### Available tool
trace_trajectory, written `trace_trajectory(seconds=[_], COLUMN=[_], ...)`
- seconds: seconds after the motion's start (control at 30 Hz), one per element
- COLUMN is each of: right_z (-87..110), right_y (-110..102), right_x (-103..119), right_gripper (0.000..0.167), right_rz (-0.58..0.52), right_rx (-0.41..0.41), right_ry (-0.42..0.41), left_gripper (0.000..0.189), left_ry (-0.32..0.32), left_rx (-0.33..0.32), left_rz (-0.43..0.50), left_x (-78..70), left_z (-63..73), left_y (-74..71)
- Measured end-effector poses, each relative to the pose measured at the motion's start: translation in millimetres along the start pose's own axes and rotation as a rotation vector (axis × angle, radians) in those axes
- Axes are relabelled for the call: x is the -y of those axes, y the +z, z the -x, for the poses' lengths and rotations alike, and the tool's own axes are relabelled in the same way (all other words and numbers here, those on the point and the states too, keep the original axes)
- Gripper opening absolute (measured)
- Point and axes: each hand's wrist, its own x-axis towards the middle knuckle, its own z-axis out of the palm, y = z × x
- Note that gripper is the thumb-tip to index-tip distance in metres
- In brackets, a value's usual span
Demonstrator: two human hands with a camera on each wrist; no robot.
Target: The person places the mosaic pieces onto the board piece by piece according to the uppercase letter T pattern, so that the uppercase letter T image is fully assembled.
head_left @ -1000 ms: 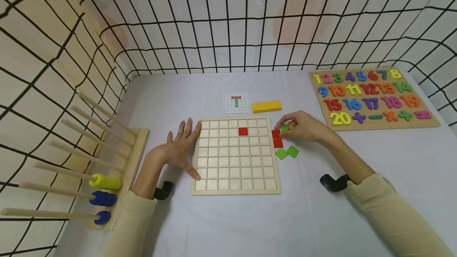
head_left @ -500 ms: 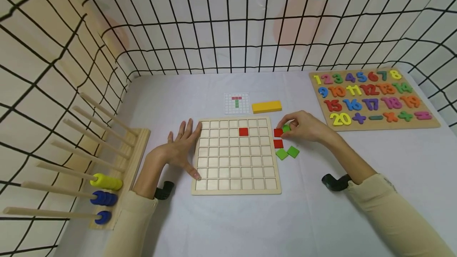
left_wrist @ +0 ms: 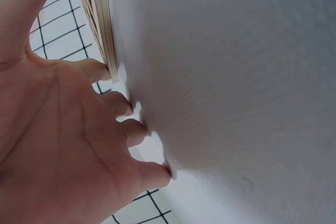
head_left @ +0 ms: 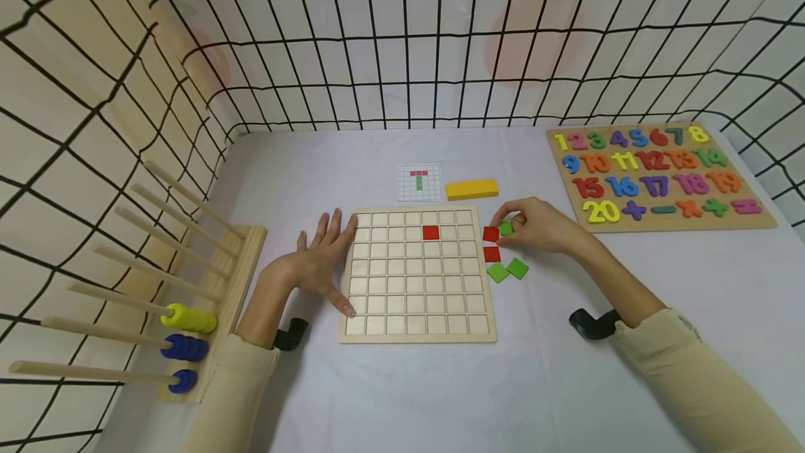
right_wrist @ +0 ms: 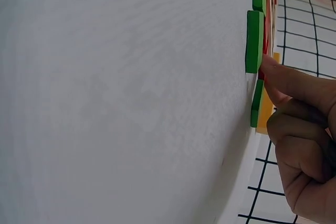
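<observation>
In the head view, the left hand (head_left: 316, 264) is resting against the left side of a pale gridded board (head_left: 416, 286), its fingers spreading wide and gripping nothing. The right hand (head_left: 534, 224) is pinching the upper red tile (head_left: 491, 234) between thumb and index finger, just beside the board's right edge; whether the tile is leaving the tabletop (head_left: 428, 397) is hard to tell. A second ago it was touching the lower red tile (head_left: 492, 254); now a gap is showing between them, which probably means it is being singled out for handling. It is looking flat, square and plain red, like the placed red tile (head_left: 430, 233) sitting in the board's second row. One green tile (head_left: 506, 228) is lying beside the pinch, two more green tiles (head_left: 518, 268) nearer the person. In the left wrist view, the fingertips are touching the white surface beside the board's wooden edge. In the right wrist view, thumb and index are nearly meeting while the other fingers are curling inward; a thick green edge is hiding most of the red.
</observation>
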Motion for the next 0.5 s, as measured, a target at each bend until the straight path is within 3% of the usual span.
trace_trajectory(seconds=[0.5], right_z=[-0.5], right_y=[0.9], right_x=[-1.6], right_gripper=[0.033], right_rz=[0.013], right_rx=[-0.024], right_ry=[-0.022], left_gripper=[0.163], left_ry=[0.000], left_rx=[-0.004], left_rz=[0.005], left_x=[0.0], left_z=[-0.5], left_y=[-0.2])
